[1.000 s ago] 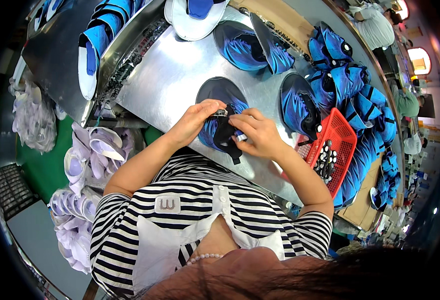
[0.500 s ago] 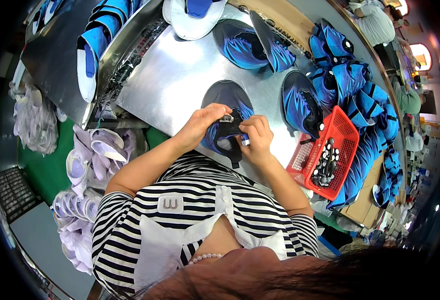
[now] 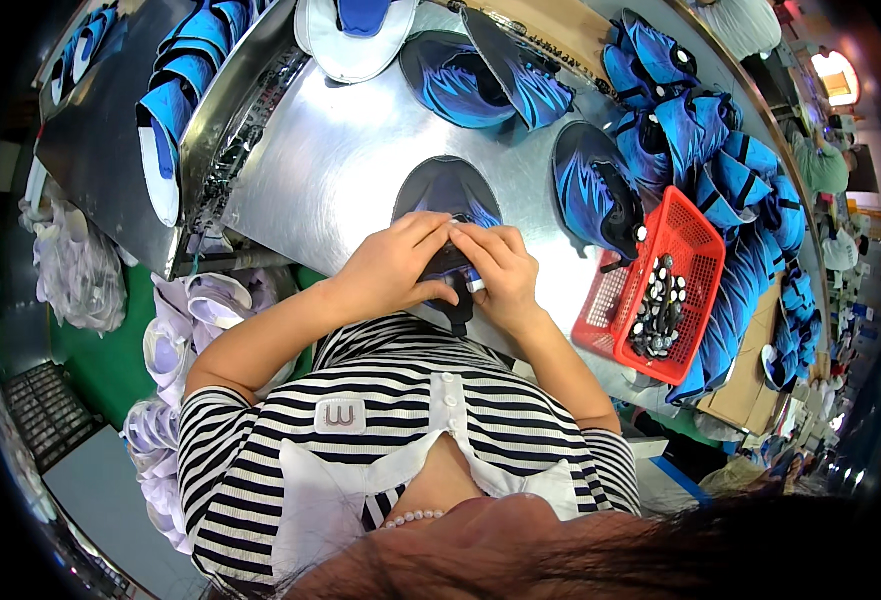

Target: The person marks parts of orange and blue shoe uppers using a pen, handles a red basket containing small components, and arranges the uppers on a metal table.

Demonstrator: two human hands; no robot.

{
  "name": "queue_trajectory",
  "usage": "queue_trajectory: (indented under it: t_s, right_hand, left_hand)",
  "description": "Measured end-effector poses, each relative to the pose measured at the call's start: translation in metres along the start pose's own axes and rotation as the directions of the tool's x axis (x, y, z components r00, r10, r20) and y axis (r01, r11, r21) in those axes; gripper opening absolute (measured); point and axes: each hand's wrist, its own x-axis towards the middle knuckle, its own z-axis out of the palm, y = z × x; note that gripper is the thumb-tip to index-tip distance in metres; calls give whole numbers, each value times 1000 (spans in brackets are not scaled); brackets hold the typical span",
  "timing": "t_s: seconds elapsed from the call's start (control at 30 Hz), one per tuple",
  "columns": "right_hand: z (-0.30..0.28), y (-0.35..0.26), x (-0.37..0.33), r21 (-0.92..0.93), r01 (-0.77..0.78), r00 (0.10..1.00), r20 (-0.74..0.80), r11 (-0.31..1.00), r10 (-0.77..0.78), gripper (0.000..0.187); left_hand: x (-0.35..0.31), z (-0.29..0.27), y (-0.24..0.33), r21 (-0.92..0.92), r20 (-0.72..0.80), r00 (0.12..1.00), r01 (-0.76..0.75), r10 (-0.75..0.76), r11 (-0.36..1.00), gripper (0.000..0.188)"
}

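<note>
A black-and-blue shoe upper (image 3: 447, 185) lies on the metal table in front of me, its toe pointing away and a black tab (image 3: 457, 318) toward my body. My left hand (image 3: 392, 268) is closed on its left side, thumb below and fingers bent over the top. From the right, my right hand (image 3: 501, 270) meets it, fingertips pressed together over the shoe's throat. A small blue-and-white object (image 3: 475, 284) sticks out from under the right hand's curled fingers; its kind is unclear. Whatever lies between the touching fingertips is hidden.
A red plastic basket (image 3: 703, 262) of small black-and-white parts (image 3: 658, 310) stands at the right. Beyond it are piled blue uppers (image 3: 698, 135). Another upper (image 3: 594, 190) lies nearer, with white soles (image 3: 352, 45) at the far edge. White uppers (image 3: 165, 345) hang at the left.
My hands have come together; the left has moved right and over the shoe's throat. The small shiny piece at its fingertips is now covered. The view has shifted slightly.
</note>
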Motion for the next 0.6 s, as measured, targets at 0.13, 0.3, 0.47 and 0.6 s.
queue_trajectory:
  t_s: [0.13, 0.3, 0.47, 0.6]
  right_hand:
    - [9, 4, -7, 29, -2, 999, -47, 1000, 4, 51]
    - [12, 11, -7, 39, -54, 998, -31, 998, 55, 45]
    - [-25, 24, -28, 304, -282, 959, 69, 910, 274, 76]
    - [-44, 4, -73, 308, -207, 978, 33, 929, 207, 45]
  left_hand:
    - [0, 6, -5, 154, 69, 993, -108, 98, 982, 46]
    - [-6, 12, -10, 101, 71, 996, -65, 58, 993, 43]
    - [-43, -18, 4, 21, -129, 990, -60, 62, 998, 44]
    - [-65, -11, 23, 106, -141, 952, -260, 273, 960, 33]
